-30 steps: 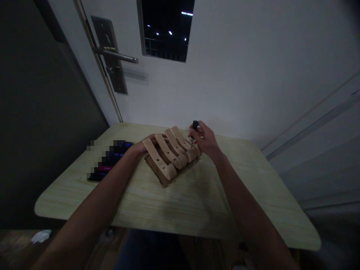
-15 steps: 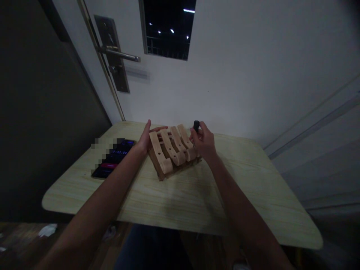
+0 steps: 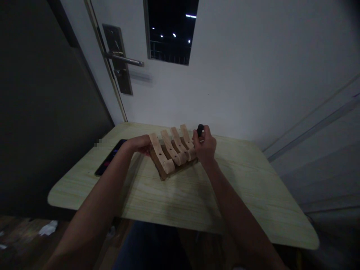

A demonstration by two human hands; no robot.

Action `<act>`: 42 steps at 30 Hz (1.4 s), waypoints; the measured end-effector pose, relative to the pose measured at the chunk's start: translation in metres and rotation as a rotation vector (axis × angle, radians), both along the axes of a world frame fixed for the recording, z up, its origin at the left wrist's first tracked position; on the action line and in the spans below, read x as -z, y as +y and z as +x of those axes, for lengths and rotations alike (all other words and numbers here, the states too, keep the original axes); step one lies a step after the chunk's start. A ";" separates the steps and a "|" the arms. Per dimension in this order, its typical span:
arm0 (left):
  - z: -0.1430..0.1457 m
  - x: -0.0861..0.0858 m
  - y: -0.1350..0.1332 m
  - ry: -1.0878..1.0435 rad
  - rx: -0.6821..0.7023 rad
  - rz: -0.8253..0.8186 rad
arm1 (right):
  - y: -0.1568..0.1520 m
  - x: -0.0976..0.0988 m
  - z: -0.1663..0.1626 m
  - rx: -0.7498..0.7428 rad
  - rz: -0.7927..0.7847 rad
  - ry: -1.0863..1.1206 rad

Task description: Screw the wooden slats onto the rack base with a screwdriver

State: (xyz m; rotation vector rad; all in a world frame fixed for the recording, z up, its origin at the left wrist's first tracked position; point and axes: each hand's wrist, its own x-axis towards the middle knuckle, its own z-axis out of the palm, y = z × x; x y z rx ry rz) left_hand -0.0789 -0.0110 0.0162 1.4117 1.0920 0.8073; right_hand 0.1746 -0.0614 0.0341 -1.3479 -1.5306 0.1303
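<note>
Now, head view: left hand point(image 3: 140, 144) has gone from flat-open to fingers curled on the wooden rack point(image 3: 171, 154)'s left edge, bracing it on the table point(image 3: 197, 198). Right hand point(image 3: 205, 147) stays clenched around the screwdriver point(image 3: 200, 130), fingertips at the rack's right slats. Phone point(image 3: 110, 163) lies left of the left knuckles.

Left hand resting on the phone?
No, the left hand grips the left end of the light wooden four-hook rack, while the dark flat phone lies beside the wrist on the pale wooden table.
</note>
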 end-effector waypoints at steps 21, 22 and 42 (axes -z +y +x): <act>0.067 0.010 0.014 -0.184 -0.549 0.492 | 0.013 0.006 0.017 -0.085 0.284 0.170; 0.064 0.009 0.014 -0.177 -0.567 0.548 | 0.012 0.006 0.020 -0.102 0.289 0.161; 0.044 0.022 0.013 -0.128 -0.538 0.659 | 0.002 0.023 0.038 -0.194 0.042 0.133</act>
